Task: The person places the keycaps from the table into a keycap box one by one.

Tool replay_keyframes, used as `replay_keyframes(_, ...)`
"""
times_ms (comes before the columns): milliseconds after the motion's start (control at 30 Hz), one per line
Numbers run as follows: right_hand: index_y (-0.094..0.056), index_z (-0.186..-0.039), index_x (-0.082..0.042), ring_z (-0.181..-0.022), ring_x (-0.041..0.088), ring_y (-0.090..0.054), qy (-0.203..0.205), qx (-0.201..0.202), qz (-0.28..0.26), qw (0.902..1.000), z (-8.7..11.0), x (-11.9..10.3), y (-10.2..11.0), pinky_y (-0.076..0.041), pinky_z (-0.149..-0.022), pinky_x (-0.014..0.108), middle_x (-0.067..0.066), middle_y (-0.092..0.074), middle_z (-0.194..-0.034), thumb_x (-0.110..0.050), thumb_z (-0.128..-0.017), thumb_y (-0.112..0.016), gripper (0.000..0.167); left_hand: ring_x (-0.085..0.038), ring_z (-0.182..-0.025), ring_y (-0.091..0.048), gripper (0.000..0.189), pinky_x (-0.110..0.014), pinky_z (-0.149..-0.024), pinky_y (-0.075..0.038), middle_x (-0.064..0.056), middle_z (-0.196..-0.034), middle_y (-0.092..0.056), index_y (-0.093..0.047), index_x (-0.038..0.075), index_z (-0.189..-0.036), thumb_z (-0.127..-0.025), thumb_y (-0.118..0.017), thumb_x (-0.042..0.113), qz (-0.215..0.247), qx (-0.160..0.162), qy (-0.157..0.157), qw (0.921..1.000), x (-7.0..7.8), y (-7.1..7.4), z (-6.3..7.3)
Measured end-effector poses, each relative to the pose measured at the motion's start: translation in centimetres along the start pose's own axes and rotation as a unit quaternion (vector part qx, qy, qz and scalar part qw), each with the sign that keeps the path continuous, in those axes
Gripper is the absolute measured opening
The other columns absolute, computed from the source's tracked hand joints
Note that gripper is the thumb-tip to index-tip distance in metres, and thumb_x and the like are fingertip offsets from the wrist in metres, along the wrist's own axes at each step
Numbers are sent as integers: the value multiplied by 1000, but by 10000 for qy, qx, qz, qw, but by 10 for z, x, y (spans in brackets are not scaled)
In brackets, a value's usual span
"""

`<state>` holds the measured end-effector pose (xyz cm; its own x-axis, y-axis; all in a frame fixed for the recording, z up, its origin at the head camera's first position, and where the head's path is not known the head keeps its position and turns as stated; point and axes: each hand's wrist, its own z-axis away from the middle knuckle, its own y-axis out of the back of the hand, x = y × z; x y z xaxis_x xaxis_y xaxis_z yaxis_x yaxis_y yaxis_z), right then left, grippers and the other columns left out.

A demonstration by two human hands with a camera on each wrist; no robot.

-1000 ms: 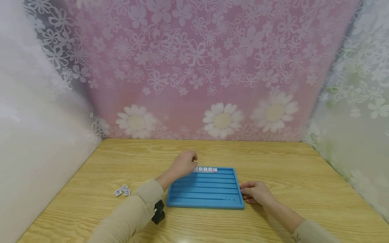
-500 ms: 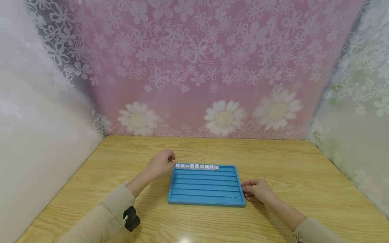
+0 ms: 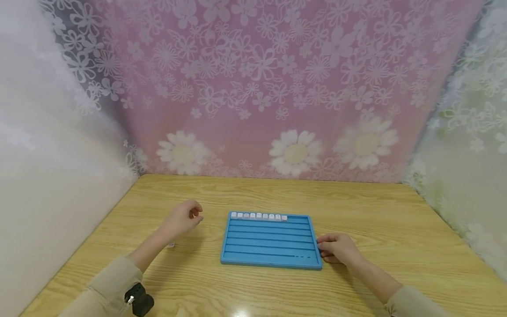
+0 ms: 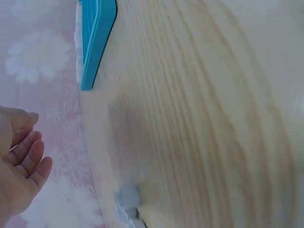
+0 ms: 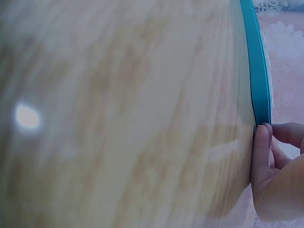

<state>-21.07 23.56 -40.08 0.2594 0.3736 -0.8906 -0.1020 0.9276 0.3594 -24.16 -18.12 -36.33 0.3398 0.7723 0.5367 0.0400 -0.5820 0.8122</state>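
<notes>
A blue tray [image 3: 273, 237] with raised ridges lies on the wooden table. Along its back row stands a line of several small white keycaps [image 3: 259, 216], starting at the left corner. My left hand [image 3: 184, 219] is in the air left of the tray, its fingers loosely bent and nothing between them. My right hand [image 3: 339, 248] holds the tray's right side; in the right wrist view its thumb and finger [image 5: 262, 142] pinch the edge. Loose keycaps [image 4: 128, 199] lie on the table below the left hand, mostly hidden by the forearm in the head view.
The wooden table [image 3: 253, 286] reaches back to a pink flowered cloth [image 3: 237, 88]. Pale cloth walls [image 3: 59, 176] stand at both sides. A black device [image 3: 139, 300] is strapped at the left sleeve.
My left hand has withdrawn from the tray's back row and moved left, over toward the loose keycaps. The right hand has stayed at the tray's right edge.
</notes>
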Motion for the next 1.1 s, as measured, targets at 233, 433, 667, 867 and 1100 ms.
replay_keyframes(233,-59,-108,12,-66,14,-57,-9,-11,7,10000,2,-2,2,-52,-60,27,5,-60,-77,-3,-88,-58,25,-19,-80,-54,26,-35,-70,-46,-5,-91,-59,-59,-3,-109,-86,-64,8,303,-124,303,9990,-20,17,18)
replay_keyframes(433,-59,-108,12,-66,14,-57,-1,-36,-4,10000,2,-1,4,-53,-60,27,5,-60,-77,-2,-88,-58,24,-22,-83,-56,29,-36,-70,-47,-8,-92,-59,-58,-5,-110,-86,-64,9,342,-205,629,9972,-35,25,25)
replay_keyframes(667,-60,-107,11,-65,14,-57,-68,-51,-29,10000,2,-1,3,-53,-59,27,4,-60,-76,-2,-88,-58,23,-19,-79,-55,22,-35,-68,-46,-4,-85,-59,-62,-5,-102,-83,-66,7,202,-420,596,9971,-45,30,34)
replay_keyframes(867,-60,-107,12,-65,13,-58,19,-102,-14,9999,1,-1,3,-53,-59,27,4,-61,-75,-3,-88,-58,24,-16,-75,-52,23,-29,-62,-46,-2,-83,-59,-63,-5,-101,-82,-68,7,295,-699,513,9958,-51,31,45)
replay_keyframes(1100,-60,-106,12,-64,12,-57,56,-163,-33,9998,1,-2,2,-52,-58,26,3,-60,-74,-2,-88,-57,24,-16,-73,-47,30,-28,-58,-43,-3,-86,-57,-63,-4,-103,-80,-72,13,385,-914,529,9937,-58,32,54)
